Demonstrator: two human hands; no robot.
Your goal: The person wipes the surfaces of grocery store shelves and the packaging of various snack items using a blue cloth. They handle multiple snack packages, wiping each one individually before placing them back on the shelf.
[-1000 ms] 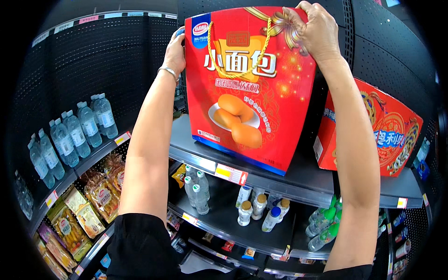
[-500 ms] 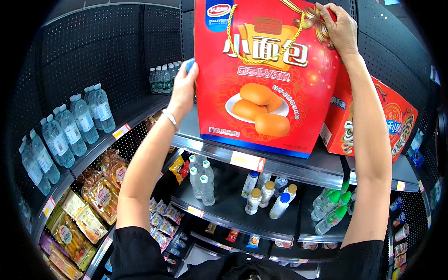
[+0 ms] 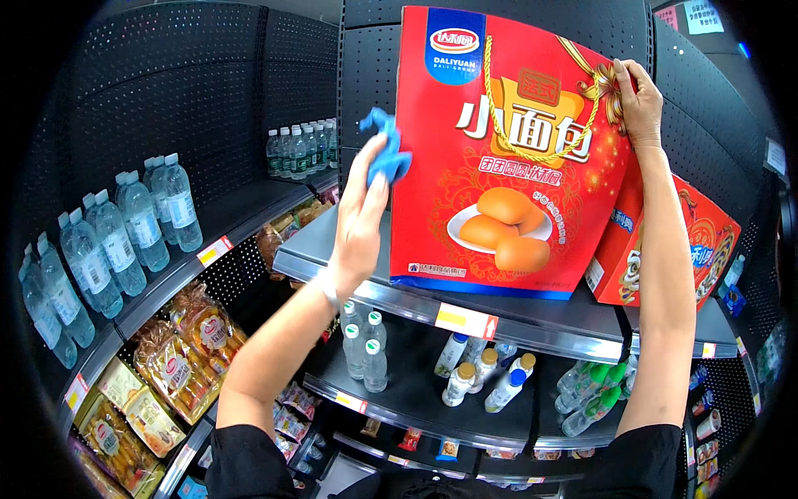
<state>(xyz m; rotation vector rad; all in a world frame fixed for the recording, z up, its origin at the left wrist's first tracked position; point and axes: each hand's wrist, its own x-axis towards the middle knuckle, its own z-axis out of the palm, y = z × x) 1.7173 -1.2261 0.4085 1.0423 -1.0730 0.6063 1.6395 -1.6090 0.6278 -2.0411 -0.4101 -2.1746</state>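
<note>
A big red gift box (image 3: 507, 158) with a gold cord handle (image 3: 532, 154) and a picture of bread rolls stands on the upper shelf (image 3: 345, 249), slightly tilted. My right hand (image 3: 640, 108) grips its upper right edge, beside the printed gold bow. Just left of the box is my left hand (image 3: 359, 216), raised, with a crumpled blue cloth (image 3: 386, 154) held in its fingers. A narrow gap shows between that hand and the box front. Behind my right forearm, a second red box (image 3: 615, 249) leans at an angle, partly hidden.
Water bottles (image 3: 116, 241) line the left shelf, with smaller bottles (image 3: 301, 151) farther back. Bagged bread (image 3: 179, 366) fills the shelf below. Under the box stand clear bottles (image 3: 366, 353), white bottles (image 3: 482, 374) and green-capped bottles (image 3: 594, 395). The shelf's front edge carries a price tag (image 3: 465, 320).
My left hand has come away from the box's left edge, and more of the blue cloth shows. My right hand keeps its grip. The view has shifted, so the box appears lower and farther right.
</note>
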